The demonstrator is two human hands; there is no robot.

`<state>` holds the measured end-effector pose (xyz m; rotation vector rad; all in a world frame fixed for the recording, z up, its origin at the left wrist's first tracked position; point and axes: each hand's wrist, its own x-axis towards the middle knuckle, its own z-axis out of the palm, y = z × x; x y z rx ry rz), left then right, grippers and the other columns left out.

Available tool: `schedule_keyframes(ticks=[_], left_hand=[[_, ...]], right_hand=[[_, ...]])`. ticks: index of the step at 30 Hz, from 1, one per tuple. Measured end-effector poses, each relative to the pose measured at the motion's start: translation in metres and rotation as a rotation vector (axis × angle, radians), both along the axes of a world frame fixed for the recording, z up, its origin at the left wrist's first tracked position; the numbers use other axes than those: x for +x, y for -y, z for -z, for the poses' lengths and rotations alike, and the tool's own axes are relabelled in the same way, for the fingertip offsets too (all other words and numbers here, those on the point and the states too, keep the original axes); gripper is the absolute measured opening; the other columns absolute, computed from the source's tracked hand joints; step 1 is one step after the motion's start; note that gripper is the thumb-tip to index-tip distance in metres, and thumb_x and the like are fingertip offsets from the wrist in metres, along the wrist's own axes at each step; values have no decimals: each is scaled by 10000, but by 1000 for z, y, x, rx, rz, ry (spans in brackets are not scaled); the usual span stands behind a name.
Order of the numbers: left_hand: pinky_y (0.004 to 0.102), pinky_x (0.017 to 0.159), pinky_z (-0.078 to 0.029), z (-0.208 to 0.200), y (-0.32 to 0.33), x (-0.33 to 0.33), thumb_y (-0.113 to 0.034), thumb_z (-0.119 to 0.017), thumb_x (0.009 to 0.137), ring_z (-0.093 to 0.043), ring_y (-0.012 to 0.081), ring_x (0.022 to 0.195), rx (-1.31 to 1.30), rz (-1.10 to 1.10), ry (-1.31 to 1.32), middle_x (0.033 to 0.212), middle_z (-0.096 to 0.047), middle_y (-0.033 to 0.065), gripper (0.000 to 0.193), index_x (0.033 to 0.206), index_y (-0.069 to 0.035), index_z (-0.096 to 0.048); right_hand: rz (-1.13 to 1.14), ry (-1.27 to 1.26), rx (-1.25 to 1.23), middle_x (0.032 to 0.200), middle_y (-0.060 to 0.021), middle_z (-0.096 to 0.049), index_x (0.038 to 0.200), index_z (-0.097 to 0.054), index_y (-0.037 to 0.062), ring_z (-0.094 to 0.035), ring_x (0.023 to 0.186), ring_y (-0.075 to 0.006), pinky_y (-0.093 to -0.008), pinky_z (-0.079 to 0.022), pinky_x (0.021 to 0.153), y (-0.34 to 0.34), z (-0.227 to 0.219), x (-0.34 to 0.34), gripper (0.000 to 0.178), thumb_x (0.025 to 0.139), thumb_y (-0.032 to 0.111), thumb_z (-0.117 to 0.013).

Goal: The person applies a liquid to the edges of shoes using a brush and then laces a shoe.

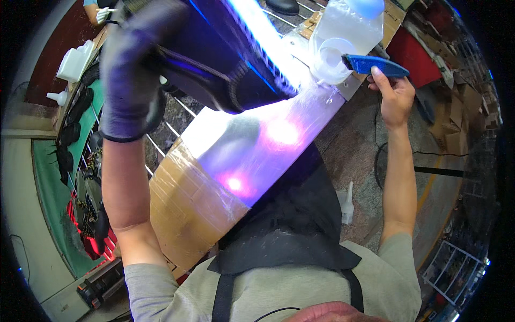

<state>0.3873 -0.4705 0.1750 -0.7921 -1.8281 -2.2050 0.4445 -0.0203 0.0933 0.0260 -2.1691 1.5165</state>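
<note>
Head view: gripping brush (381,66) in right fingers (382,82), pointing it lengthwise left at cup (326,65); grasping shoe (212,72) with left fingers (155,32), farther off.

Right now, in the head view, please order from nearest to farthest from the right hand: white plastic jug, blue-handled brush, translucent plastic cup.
1. Blue-handled brush, held in the right hand.
2. Translucent plastic cup, just left of the brush's tip.
3. White plastic jug, far over at upper left.

Gry flr (360,156), yel line (427,191), wht rack (452,272)
</note>
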Motion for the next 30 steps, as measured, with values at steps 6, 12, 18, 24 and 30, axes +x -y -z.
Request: schedule_keyframes(ticks=[6,12,18,24,30], left_hand=[[376,1009,-539,87,-10,80,-154,-594,965,-678,246,1120,538,68,169,1271,-660,168,451,1362,54,-547],[426,1007,-552,93,-50,90,-138,-591,991,-670,280,1134,431,324,731,1290,-633,205,471,1407,60,-495],[345,991,-551,121,-58,72,-240,-631,995,-688,215,1113,383,392,802,1266,-671,150,552,1448,45,-495],[341,993,-546,144,-38,60,-250,-695,935,-674,198,1132,318,356,898,1302,-655,148,631,1457,40,-490],[363,1118,-436,137,-40,61,-176,-698,834,-599,242,1274,213,397,830,1403,-611,166,706,1466,57,-485]], right_hand=[[103,-11,237,815,-27,-752,997,-763,4,-662,710,-92,-263,-535,698,23,1,-19,246,909,233,-772],[29,-103,670,718,-126,-676,934,-735,47,-670,666,-254,-376,-536,669,27,8,-45,216,876,255,-737],[-3,96,334,762,-76,-729,945,-751,33,-670,651,-137,-303,-554,644,21,14,-50,206,901,233,-767],[-69,287,-252,877,-85,-744,1025,-720,-24,-698,723,-118,-236,-571,628,4,22,-44,217,957,182,-724],[-262,252,-601,949,-114,-742,1157,-668,-41,-712,769,-140,-245,-587,670,-15,23,-11,245,1004,147,-634]])
